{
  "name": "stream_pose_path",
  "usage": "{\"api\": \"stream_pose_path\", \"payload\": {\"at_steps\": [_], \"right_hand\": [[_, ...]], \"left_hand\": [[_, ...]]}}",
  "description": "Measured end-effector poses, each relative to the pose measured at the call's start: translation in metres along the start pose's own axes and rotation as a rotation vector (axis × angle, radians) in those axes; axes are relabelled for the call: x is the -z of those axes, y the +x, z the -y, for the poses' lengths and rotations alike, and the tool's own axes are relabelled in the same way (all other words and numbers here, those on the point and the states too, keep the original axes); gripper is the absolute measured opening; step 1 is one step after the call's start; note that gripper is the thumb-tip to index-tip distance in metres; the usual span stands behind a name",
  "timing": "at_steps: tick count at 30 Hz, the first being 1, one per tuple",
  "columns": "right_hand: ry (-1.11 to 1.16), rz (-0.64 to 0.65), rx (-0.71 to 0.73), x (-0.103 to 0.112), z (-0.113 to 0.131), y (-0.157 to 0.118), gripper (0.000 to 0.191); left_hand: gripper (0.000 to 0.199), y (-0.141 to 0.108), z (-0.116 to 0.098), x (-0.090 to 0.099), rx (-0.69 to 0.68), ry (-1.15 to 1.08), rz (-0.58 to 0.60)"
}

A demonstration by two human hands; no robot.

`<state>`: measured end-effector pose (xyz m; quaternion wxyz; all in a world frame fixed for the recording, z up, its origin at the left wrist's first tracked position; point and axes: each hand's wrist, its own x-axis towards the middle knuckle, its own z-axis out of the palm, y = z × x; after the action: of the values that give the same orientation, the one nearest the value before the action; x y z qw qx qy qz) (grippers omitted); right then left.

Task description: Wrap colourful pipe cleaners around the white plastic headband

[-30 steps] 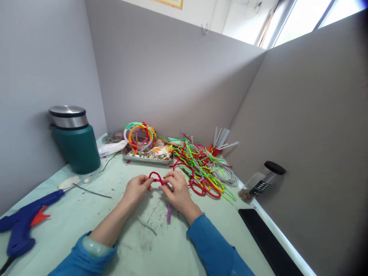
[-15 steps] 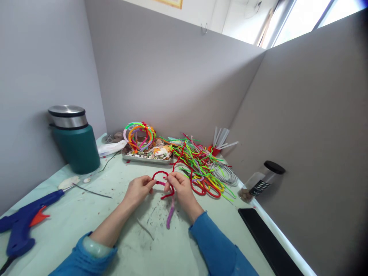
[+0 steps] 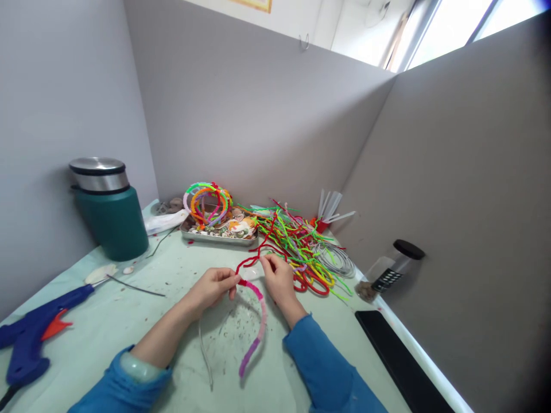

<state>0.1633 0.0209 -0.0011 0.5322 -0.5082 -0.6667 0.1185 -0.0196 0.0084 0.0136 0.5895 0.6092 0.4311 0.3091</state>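
Observation:
My left hand point(image 3: 215, 288) pinches the end of a curved wire wrapped in pipe cleaner point(image 3: 263, 315), banded magenta, pink and purple, which arcs down over the table. A bare grey wire point(image 3: 204, 351) hangs below the same hand. From the left fingertips a red pipe cleaner point(image 3: 241, 265) rises and bends toward my right hand point(image 3: 278, 281). The right thumb and finger are closed on this red length, in front of the pipe-cleaner pile. Where the red strand meets the wire is partly hidden by the left fingers.
A metal tray point(image 3: 219, 238) holds shells and colourful rings point(image 3: 208, 203). Beside it lies a pipe-cleaner pile point(image 3: 293, 235) with coiled grey wire point(image 3: 336, 261). A green bottle point(image 3: 112, 218) and blue glue gun point(image 3: 30, 338) stand left; a jar point(image 3: 390, 269) and black strip point(image 3: 396, 355) right.
The red loop between my hands has opened out, and the red strand now stretches up toward the pile. The banded wire hangs lower and shows more of its length.

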Motion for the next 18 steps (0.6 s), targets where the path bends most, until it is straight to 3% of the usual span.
{"api": "stream_pose_path", "payload": {"at_steps": [2, 4, 8, 13, 18], "right_hand": [[-0.124, 0.013, 0.131, 0.002, 0.004, -0.002, 0.022], [-0.222, 0.021, 0.247, 0.004, 0.009, -0.003, 0.034], [-0.336, 0.034, 0.38, 0.007, 0.019, -0.004, 0.047], [-0.346, 0.105, 0.463, 0.009, 0.021, -0.004, 0.035], [-0.303, 0.185, 0.433, 0.005, 0.017, -0.005, 0.025]], "left_hand": [[0.037, 0.001, 0.001, 0.0, 0.019, -0.025, 0.001], [0.037, 0.002, 0.003, 0.0, 0.04, -0.039, -0.028], [0.039, 0.003, 0.004, 0.001, 0.067, -0.06, -0.088], [0.04, 0.0, 0.001, -0.001, 0.074, -0.048, -0.049], [0.041, 0.0, 0.002, -0.002, 0.043, -0.02, -0.014]]}}
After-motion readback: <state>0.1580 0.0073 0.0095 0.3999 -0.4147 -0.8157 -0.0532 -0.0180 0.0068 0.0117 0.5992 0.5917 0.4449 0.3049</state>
